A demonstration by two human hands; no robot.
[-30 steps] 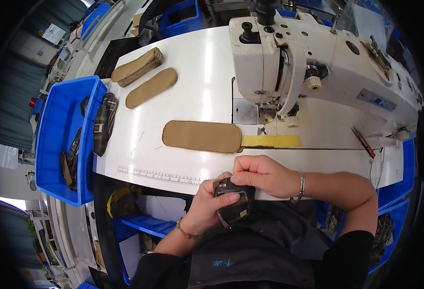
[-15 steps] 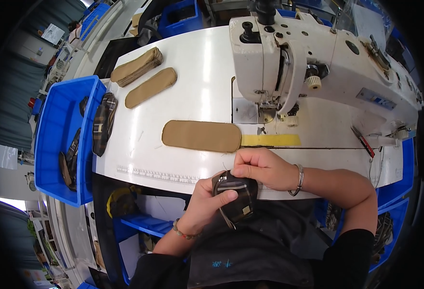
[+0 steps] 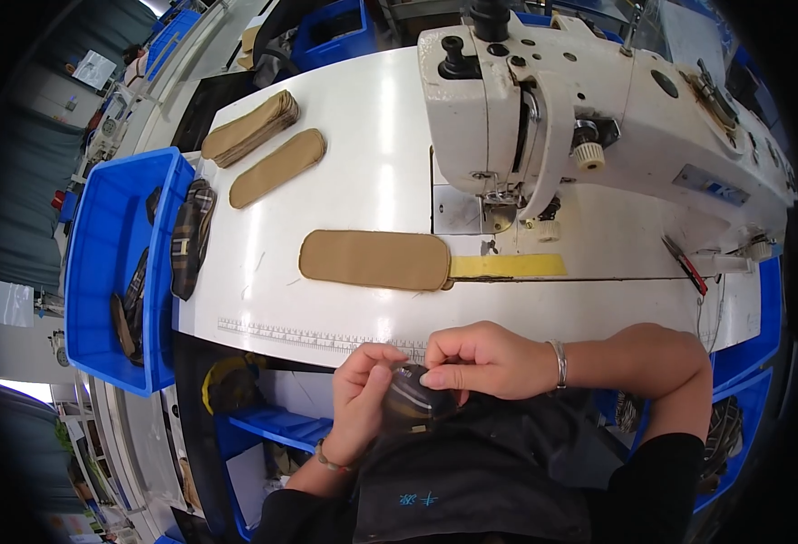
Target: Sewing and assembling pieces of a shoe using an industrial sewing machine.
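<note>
At the table's front edge I hold a dark plaid fabric pouch (image 3: 417,408), blurred, with a light strip across it. My left hand (image 3: 363,394) is closed at its upper left edge, thumb and fingertips together. My right hand (image 3: 481,361) pinches its top between thumb and curled index finger. Just beyond them on the white table (image 3: 345,190) lie a tan oblong piece (image 3: 372,257) and a yellow strip (image 3: 508,265). A single tan piece (image 3: 277,168) and a stack of similar ones (image 3: 245,127) lie further back.
The white sewing machine (image 3: 580,127) takes up the back right, red-handled snips (image 3: 685,266) beside it. A blue bin (image 3: 86,272) with plaid pieces stands at the left, a plaid bundle (image 3: 190,240) next to it. More blue bins (image 3: 335,32) sit behind and below the table.
Both hands and the pouch have moved down toward my body. My left hand has shifted left, its thumb leaving the pouch's face for the upper edge. The pouch has turned and is blurred.
</note>
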